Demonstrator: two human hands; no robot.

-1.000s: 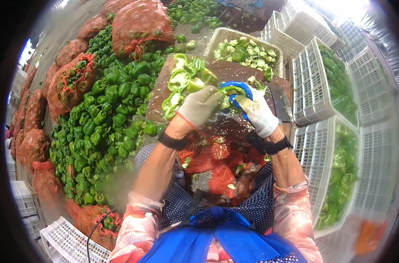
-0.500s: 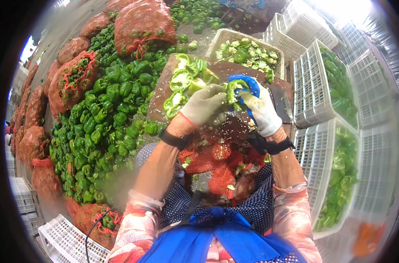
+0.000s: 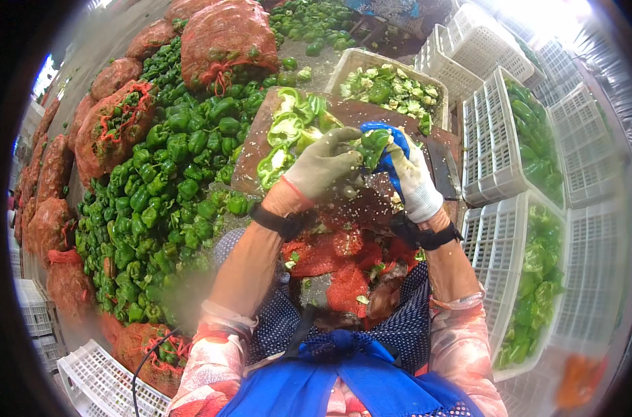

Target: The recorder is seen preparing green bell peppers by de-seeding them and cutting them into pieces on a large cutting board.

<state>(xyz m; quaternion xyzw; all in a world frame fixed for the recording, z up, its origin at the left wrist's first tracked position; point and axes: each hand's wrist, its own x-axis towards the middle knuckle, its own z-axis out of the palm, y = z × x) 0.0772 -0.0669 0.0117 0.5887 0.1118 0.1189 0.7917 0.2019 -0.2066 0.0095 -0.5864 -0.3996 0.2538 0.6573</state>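
A green pepper (image 3: 373, 147) sits between left and right gloved fingers (image 3: 343, 162).

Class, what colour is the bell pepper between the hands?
Green; the head view shows the bell pepper best.

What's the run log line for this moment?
left hand: gloved, close beside green pepper | right hand: gloved, holding blue tool at pepper | brown board: cut peppers on it
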